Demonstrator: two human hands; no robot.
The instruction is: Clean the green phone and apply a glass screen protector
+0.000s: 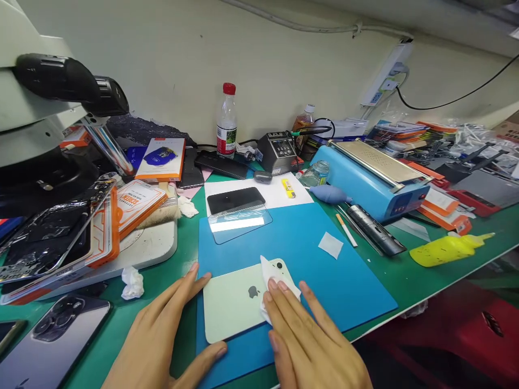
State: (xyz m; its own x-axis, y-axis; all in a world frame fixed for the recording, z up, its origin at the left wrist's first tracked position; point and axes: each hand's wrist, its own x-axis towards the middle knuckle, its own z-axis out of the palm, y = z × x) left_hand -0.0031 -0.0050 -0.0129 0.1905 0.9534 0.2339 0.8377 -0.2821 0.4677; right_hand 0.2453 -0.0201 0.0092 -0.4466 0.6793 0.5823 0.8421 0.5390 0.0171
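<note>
One pale green phone (227, 308) is laid back-up on the near part of the blue mat (292, 232), its long axis slanted between the hands. At the mat's left edge, it is framed by the spread left hand (162, 329); a white wipe (268, 272) is pressed flat by the right hand (306, 335), middle fingers together (both are about equally near).

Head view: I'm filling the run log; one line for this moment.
Left hand: at edge of green device; right hand: on tissue atop device; device: back up on blue mat
</note>
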